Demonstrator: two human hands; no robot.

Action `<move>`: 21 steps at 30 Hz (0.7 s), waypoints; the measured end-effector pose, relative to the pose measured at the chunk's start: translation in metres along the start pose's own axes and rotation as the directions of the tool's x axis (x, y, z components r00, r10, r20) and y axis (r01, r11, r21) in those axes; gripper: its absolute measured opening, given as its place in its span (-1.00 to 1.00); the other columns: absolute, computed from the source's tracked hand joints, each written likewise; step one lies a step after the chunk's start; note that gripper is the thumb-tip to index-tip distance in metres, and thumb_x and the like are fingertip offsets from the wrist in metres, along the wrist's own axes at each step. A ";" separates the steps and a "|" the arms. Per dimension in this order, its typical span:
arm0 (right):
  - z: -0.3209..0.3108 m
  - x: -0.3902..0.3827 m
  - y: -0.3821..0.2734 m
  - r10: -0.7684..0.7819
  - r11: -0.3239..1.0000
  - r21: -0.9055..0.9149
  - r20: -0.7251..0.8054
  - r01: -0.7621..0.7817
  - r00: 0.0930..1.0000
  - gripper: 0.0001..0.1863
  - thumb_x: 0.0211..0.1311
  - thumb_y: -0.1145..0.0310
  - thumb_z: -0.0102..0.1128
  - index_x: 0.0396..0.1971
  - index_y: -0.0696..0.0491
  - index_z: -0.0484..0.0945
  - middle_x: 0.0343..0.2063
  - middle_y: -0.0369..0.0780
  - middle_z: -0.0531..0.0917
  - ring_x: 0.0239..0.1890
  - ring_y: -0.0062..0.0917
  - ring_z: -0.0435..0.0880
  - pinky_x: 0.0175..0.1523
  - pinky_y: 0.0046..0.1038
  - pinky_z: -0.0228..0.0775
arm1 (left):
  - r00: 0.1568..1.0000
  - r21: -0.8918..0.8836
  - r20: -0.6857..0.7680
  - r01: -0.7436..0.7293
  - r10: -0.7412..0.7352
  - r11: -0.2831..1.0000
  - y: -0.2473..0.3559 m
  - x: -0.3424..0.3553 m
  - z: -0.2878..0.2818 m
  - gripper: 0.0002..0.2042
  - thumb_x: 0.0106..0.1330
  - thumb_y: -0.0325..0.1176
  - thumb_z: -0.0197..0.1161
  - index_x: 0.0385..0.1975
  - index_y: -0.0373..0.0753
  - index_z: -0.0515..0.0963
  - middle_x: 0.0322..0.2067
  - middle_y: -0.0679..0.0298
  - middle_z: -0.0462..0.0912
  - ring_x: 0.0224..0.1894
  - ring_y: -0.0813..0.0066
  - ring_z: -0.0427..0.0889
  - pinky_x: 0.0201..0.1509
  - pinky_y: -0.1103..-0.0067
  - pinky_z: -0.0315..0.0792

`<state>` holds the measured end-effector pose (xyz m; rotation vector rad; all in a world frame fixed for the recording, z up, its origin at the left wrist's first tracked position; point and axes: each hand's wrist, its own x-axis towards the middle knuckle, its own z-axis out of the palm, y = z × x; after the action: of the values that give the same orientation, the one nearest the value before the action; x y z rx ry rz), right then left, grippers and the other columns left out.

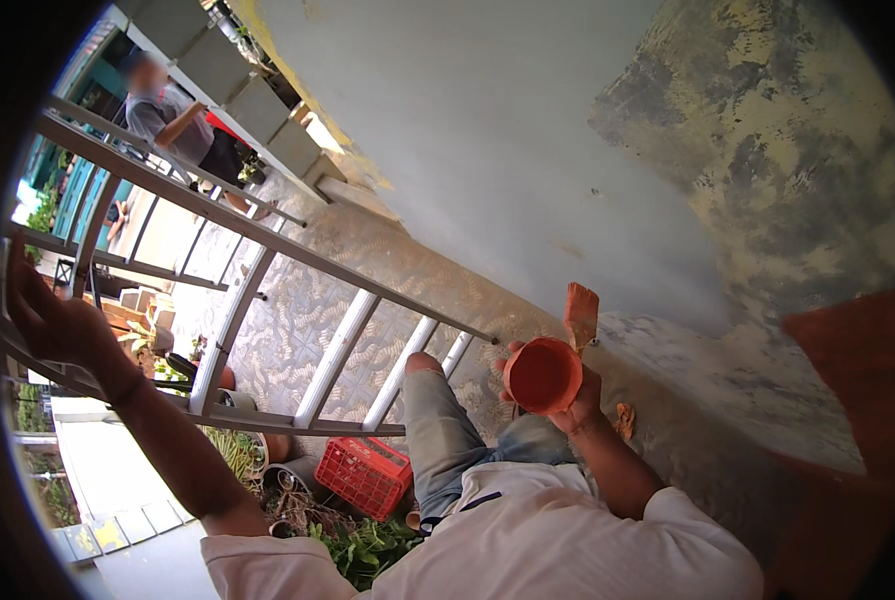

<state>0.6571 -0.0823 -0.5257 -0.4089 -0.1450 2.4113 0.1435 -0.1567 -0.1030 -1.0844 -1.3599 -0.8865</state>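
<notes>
My left hand [43, 305] grips the side of the aluminium ladder [330, 267] at the far left, partly lost at the dark rim. The ladder slants over the patterned paving. My right hand [575, 400] holds a round cup of red-orange paint [536, 372], with a paintbrush [582, 310] behind it, its bristles reddish and pointing up. My knee is bent beside the ladder's rungs. To the right is the wall [488, 120], pale grey with mottled, peeling patches and a red-orange painted band [838, 360] low on it.
A person [163, 120] stands beyond the ladder at the upper left, near a second railing or ladder. Below me lie a red plastic crate [363, 480], potted plants [268, 450] and greenery. A pale ledge [88, 460] sits at the lower left. The paved floor [298, 300] runs along the wall.
</notes>
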 end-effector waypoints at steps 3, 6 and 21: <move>0.013 -0.016 -0.002 -0.040 0.999 -0.031 0.058 0.042 0.997 -0.41 0.57 0.12 0.17 0.45 0.12 0.45 0.49 0.02 0.43 0.55 0.09 0.37 0.42 0.28 0.45 | 0.686 -0.400 0.528 0.721 -0.501 0.565 0.201 -0.221 -0.023 -0.57 0.74 -0.16 0.04 0.22 -0.43 0.61 0.19 0.10 0.66 0.33 0.27 0.57 0.46 0.28 0.40; 0.034 -0.035 -0.009 -0.173 0.964 -0.203 0.020 0.174 0.985 -0.45 0.61 0.17 0.14 0.42 0.16 0.44 0.45 -0.01 0.50 0.53 -0.09 0.43 0.53 0.05 0.40 | -0.327 0.113 0.858 0.872 -0.396 -0.476 0.338 -0.340 -0.055 -0.50 0.75 0.07 -0.02 0.22 -0.29 0.56 0.20 0.11 0.67 0.35 0.23 0.55 0.46 0.26 0.38; 0.063 -0.052 -0.039 -0.531 0.431 -0.876 -0.054 0.215 0.846 -0.49 0.66 0.16 0.14 0.40 0.18 0.52 0.28 -0.18 0.62 0.28 -0.49 0.62 0.40 -0.41 0.41 | -0.284 0.670 0.718 0.036 0.635 -0.741 0.415 -0.342 -0.056 -0.43 0.49 0.19 0.26 0.36 0.00 0.55 0.30 0.17 0.64 0.38 0.04 0.59 0.44 -0.04 0.47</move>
<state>0.6975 -0.0860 -0.4453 -1.0845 -1.1865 1.6019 0.5381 -0.1251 -0.4715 -0.2001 0.3848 1.1250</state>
